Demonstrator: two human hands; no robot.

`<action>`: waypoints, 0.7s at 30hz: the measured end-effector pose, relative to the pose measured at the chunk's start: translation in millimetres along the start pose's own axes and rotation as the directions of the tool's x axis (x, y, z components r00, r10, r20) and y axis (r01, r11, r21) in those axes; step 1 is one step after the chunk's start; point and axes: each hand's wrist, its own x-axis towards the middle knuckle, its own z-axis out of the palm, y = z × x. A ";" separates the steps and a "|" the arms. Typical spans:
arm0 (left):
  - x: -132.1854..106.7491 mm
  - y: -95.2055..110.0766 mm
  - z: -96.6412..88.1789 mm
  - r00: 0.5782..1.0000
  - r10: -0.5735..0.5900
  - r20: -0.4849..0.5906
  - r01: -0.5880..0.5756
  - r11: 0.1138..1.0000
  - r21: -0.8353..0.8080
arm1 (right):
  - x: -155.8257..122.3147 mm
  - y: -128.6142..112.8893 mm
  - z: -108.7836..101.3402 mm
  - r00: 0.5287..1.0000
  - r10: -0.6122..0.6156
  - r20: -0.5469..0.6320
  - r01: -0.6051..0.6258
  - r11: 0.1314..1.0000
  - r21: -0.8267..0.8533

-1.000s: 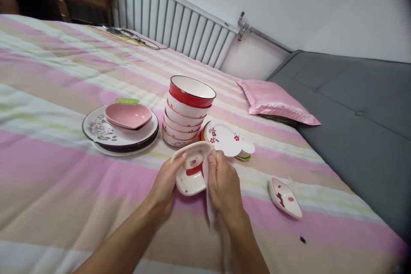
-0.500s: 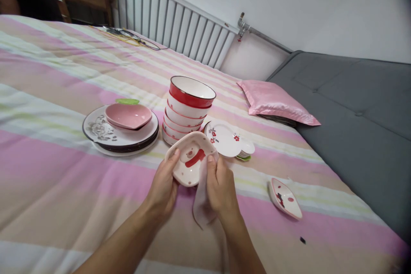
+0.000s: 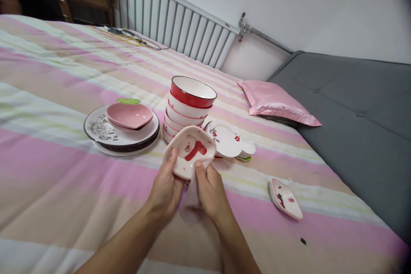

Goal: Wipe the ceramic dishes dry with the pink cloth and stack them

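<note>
My left hand (image 3: pixel 165 188) grips the near left rim of a small white dish (image 3: pixel 189 150) with a red mark and dots inside, held tilted above the bed. My right hand (image 3: pixel 208 190) pinches a pale cloth (image 3: pixel 191 201) against the dish's near edge; the cloth hangs below between both hands. Just behind the dish stands a stack of red and white bowls (image 3: pixel 188 105), and to its right lie small flower-patterned saucers (image 3: pixel 227 141).
A pink heart-shaped dish (image 3: pixel 129 115) sits on a stack of plates (image 3: pixel 102 130) at left. A small oval dish (image 3: pixel 285 199) lies on the striped bedcover (image 3: pixel 48 94) at right. A pink pillow (image 3: pixel 276 102), grey sofa (image 3: pixel 359 111) and radiator (image 3: pixel 180 25) are behind.
The dish has turned and risen slightly toward the bowl stack. My right hand slid with the cloth from the dish's right side down to its near edge.
</note>
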 end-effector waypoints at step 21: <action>1.8 24.1 -11.3 0.917 -0.259 0.305 -0.038 0.703 0.710 | 6.8 0.2 -50.9 0.970 -0.235 0.070 0.222 0.719 -0.658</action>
